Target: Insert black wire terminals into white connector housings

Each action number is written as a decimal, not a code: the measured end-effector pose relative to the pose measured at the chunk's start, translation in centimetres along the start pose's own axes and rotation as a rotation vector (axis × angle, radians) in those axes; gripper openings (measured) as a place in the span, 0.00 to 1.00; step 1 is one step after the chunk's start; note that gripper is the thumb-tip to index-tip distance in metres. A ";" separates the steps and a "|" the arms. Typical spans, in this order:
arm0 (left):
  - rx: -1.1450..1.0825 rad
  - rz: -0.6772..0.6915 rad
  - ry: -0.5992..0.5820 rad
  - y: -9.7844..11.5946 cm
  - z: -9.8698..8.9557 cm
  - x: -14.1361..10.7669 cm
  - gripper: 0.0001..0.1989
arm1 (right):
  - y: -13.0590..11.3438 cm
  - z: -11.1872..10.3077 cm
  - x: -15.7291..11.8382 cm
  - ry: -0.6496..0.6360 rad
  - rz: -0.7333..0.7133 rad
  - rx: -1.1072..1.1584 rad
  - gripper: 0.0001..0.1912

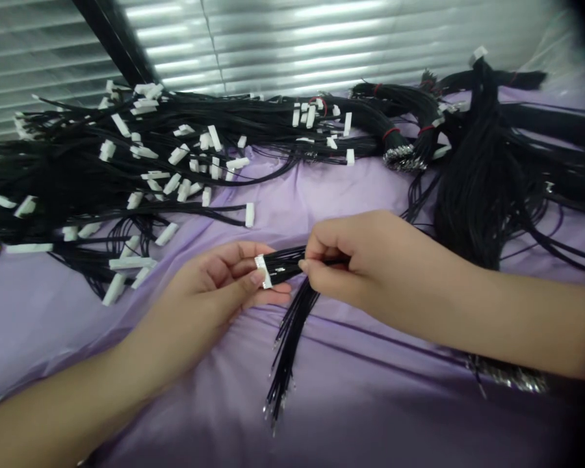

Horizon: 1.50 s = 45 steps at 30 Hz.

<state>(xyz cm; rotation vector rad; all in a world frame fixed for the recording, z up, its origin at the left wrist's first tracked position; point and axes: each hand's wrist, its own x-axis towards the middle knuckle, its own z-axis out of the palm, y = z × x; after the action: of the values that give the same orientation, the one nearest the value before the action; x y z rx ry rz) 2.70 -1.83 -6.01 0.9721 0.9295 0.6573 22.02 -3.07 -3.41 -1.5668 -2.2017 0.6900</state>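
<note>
Between the thumb and fingers of my left hand (229,279) is a white connector housing (263,272). Black wires run out of its right side toward my right hand (355,260), whose thumb and forefinger are pinched on them. Small metal terminals glint on a couple of wires close to the housing. Below my right hand, a loose bunch of black wires (292,357) hangs down over the purple cloth, its ends tipped with metal terminals. What else lies inside the right hand's curled fingers is hidden.
A heap of black cables with white connectors (175,156) stretches along the back left. Red-banded wire bundles (394,130) lie at the back right, beside a thick black wire bundle (472,169). Metal-tipped wire ends (511,376) show under my right forearm. Window blinds (273,39) stand behind.
</note>
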 end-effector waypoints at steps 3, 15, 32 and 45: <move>0.004 -0.006 -0.011 0.1 -0.1 0.1 0.08 | -0.1 0.0 0.0 -0.006 -0.024 0.011 0.09; 0.030 -0.022 -0.004 0.0 -0.4 0.2 0.10 | 0.2 0.8 0.1 0.067 -0.106 0.040 0.07; 0.002 0.000 -0.016 0.2 -0.1 0.2 0.07 | 0.3 0.2 -0.6 0.245 -0.432 -0.064 0.07; -0.026 0.001 -0.009 -0.1 0.0 0.4 0.07 | 0.0 1.0 0.0 0.114 -0.199 -0.077 0.07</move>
<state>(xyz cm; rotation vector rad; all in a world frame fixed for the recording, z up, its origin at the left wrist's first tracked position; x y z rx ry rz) 2.86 -1.52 -6.25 0.9517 0.9104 0.6633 21.52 -3.29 -4.20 -1.3612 -2.2827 0.4502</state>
